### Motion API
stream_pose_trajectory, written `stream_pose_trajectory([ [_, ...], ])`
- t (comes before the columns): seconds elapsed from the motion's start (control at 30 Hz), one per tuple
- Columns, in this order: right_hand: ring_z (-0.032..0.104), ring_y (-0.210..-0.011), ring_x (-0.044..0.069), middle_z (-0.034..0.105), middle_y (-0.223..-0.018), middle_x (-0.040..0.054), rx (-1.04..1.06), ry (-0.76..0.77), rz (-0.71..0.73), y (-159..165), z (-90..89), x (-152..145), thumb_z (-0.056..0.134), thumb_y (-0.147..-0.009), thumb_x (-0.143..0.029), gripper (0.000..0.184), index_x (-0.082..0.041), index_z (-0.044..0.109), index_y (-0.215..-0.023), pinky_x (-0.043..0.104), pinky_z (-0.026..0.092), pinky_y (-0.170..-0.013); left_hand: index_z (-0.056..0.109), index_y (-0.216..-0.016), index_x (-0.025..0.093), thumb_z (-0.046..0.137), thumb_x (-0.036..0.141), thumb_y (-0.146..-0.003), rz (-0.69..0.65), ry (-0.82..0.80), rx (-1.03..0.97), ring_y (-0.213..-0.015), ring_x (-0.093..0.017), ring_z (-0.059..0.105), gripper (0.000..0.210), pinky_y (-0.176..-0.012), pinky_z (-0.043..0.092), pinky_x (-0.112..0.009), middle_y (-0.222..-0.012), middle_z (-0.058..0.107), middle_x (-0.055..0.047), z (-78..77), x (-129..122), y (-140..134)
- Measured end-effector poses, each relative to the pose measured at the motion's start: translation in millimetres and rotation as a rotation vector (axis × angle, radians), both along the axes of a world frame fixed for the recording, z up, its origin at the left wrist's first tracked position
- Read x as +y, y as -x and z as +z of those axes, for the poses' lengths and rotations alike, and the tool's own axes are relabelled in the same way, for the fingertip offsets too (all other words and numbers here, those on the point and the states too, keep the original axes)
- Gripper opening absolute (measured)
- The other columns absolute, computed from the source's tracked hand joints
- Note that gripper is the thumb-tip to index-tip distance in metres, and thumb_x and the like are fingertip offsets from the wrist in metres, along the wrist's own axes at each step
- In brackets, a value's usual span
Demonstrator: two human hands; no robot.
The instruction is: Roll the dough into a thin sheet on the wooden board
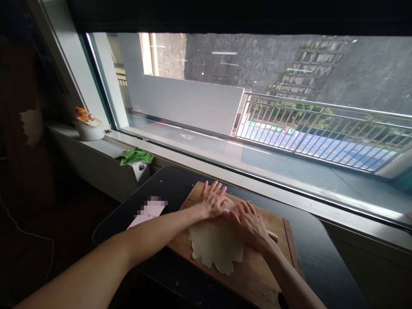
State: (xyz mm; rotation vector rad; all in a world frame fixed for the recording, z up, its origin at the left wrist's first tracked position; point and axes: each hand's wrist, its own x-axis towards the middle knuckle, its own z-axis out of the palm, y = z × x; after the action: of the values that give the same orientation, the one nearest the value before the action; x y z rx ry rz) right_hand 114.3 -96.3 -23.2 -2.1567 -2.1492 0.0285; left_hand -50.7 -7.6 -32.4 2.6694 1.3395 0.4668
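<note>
Head view: left hand (211, 201) & right hand (250, 224) are both lying flat, fingers stretched out, palms pressing on a rolling pin (272, 235), mostly hidden, gripping nothing. The pin is sitting across far edge of flattened dough sheet (215, 245), which is resting mid wooden board (257, 274) on black table (322, 257) by window (289, 111).

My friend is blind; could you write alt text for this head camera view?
Two bare hands, left hand and right hand, press flat on a rolled-out sheet of dough on a wooden board. The board sits on a dark table under a wide window.
</note>
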Motion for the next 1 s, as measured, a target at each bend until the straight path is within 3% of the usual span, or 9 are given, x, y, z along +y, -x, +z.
stream_pose_trajectory([
  [0.13, 0.029, -0.147, 0.03, 0.041, -0.156, 0.0132, -0.04, 0.076, -0.114, -4.1, 15.1, 24.8, 0.026, -0.102, -0.05, 0.056, -0.021, 0.055, -0.14, 0.05, 0.033, -0.112, 0.038, -0.153, 0.016, 0.034, 0.041, -0.102, 0.103, 0.166, 0.005, -0.15, -0.03, 0.024, 0.057, -0.121, 0.018, -0.058, -0.16, 0.035, -0.012, 15.8, 34.2, -23.8],
  [0.3, 0.027, -0.149, 0.029, 0.042, -0.156, 0.0121, -0.06, 0.019, 0.128, 0.7, -13.8, -12.1, 0.03, -0.099, -0.057, 0.064, -0.019, 0.046, -0.149, 0.048, 0.027, -0.118, 0.04, -0.152, 0.023, 0.032, 0.044, -0.102, 0.005, 0.151, 0.0, -0.149, -0.028, 0.027, 0.055, -0.121, 0.021, -0.054, -0.158, 0.04, -0.007, -6.9, 9.8, 8.6],
  [0.37, 0.027, -0.149, 0.03, 0.042, -0.156, 0.0134, -0.068, -0.023, 0.166, -0.6, -17.9, -15.4, 0.03, -0.099, -0.058, 0.066, -0.016, 0.046, -0.148, 0.048, 0.025, -0.119, 0.038, -0.153, 0.023, 0.03, 0.044, -0.102, -0.013, 0.118, -0.018, -0.15, -0.026, 0.025, 0.056, -0.123, 0.019, -0.051, -0.159, 0.039, -0.005, -9.2, 6.2, 13.4],
  [0.53, 0.026, -0.149, 0.03, 0.039, -0.157, 0.0138, -0.047, 0.054, -0.027, -8.3, 3.2, 25.8, 0.021, -0.101, -0.054, 0.062, -0.02, 0.053, -0.141, 0.054, 0.028, -0.115, 0.034, -0.154, 0.02, 0.03, 0.044, -0.101, 0.17, 0.283, 0.018, -0.151, -0.028, 0.022, 0.058, -0.121, 0.017, -0.058, -0.162, 0.031, -0.009, 14.1, 48.1, -28.9],
  [0.63, 0.026, -0.149, 0.031, 0.039, -0.157, 0.0134, -0.021, 0.092, -0.074, -2.5, 6.6, 25.4, 0.023, -0.101, -0.056, 0.061, -0.021, 0.053, -0.141, 0.053, 0.029, -0.113, 0.038, -0.151, 0.017, 0.03, 0.038, -0.1, 0.196, 0.232, -0.014, -0.151, -0.028, 0.022, 0.056, -0.121, 0.015, -0.059, -0.16, 0.036, -0.012, 20.8, 62.2, -41.0],
  [0.83, 0.024, -0.149, 0.03, 0.04, -0.157, 0.0134, 0.006, -0.049, 0.183, 26.7, -14.0, -25.0, 0.035, -0.097, -0.059, 0.068, -0.018, 0.043, -0.15, 0.05, 0.019, -0.12, 0.038, -0.152, 0.018, 0.032, 0.041, -0.099, 0.022, 0.18, 0.081, -0.151, -0.03, 0.022, 0.058, -0.12, 0.013, -0.06, -0.161, 0.034, -0.011, 0.4, 31.7, 19.1],
  [0.9, 0.024, -0.149, 0.031, 0.042, -0.156, 0.0125, 0.013, -0.059, 0.193, 29.2, -12.4, -21.5, 0.037, -0.097, -0.058, 0.065, -0.019, 0.045, -0.148, 0.05, 0.02, -0.119, 0.037, -0.152, 0.02, 0.032, 0.043, -0.099, -0.015, 0.19, 0.127, -0.151, -0.03, 0.021, 0.058, -0.12, 0.012, -0.059, -0.161, 0.033, -0.01, -0.2, 27.3, 30.2],
  [1.0, 0.027, -0.147, 0.032, 0.046, -0.152, 0.0128, 0.016, -0.044, 0.109, 22.8, -3.8, 1.5, 0.038, -0.098, -0.055, 0.057, -0.019, 0.055, -0.138, 0.051, 0.028, -0.115, 0.04, -0.15, 0.02, 0.034, 0.043, -0.099, 0.037, 0.24, 0.133, -0.15, -0.029, 0.024, 0.057, -0.12, 0.015, -0.058, -0.159, 0.037, -0.01, 6.8, 36.7, 21.0],
])
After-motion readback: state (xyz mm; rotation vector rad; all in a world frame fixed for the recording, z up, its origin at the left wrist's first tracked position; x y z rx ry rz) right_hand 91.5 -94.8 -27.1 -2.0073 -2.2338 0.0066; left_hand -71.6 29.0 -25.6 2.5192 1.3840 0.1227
